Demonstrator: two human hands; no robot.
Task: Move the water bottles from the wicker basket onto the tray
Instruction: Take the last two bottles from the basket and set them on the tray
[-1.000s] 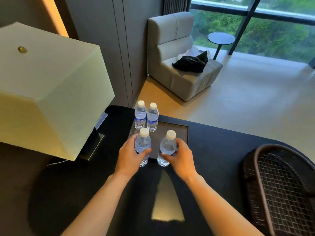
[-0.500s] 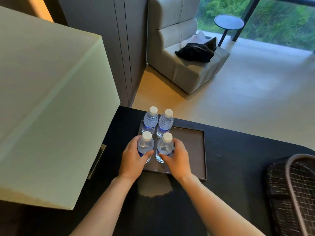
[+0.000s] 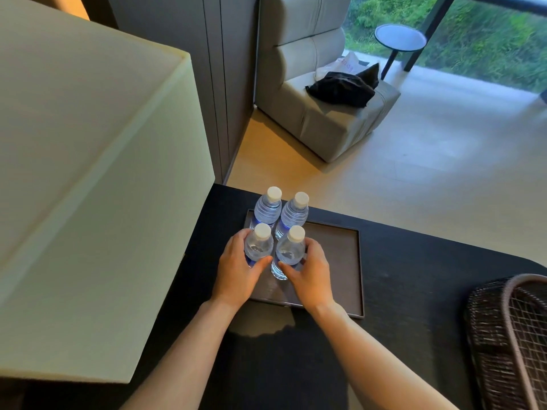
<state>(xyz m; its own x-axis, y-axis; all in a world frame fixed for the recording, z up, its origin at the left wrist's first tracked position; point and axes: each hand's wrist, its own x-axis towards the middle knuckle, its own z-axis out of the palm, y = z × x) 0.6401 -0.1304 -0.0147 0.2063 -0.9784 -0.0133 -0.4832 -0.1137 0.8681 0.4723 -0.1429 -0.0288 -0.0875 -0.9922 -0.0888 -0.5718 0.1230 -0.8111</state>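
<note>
Several clear water bottles with white caps stand upright in a tight block on the left part of a dark rectangular tray. My left hand is wrapped around the near-left bottle. My right hand grips the near-right bottle. Both held bottles rest on the tray just in front of the far-left bottle and the far-right bottle, which nobody touches. The dark wicker basket sits at the right edge of the black table; what I see of its inside holds no bottles.
A large cream lampshade fills the left side, close to the tray. The black table ends just behind the bottles. Beyond it are a grey armchair with dark cloth and a small round side table.
Both hands have carried their bottles forward from the tray's near edge onto the tray, up against the two far bottles. The camera has moved closer and tilted down.
</note>
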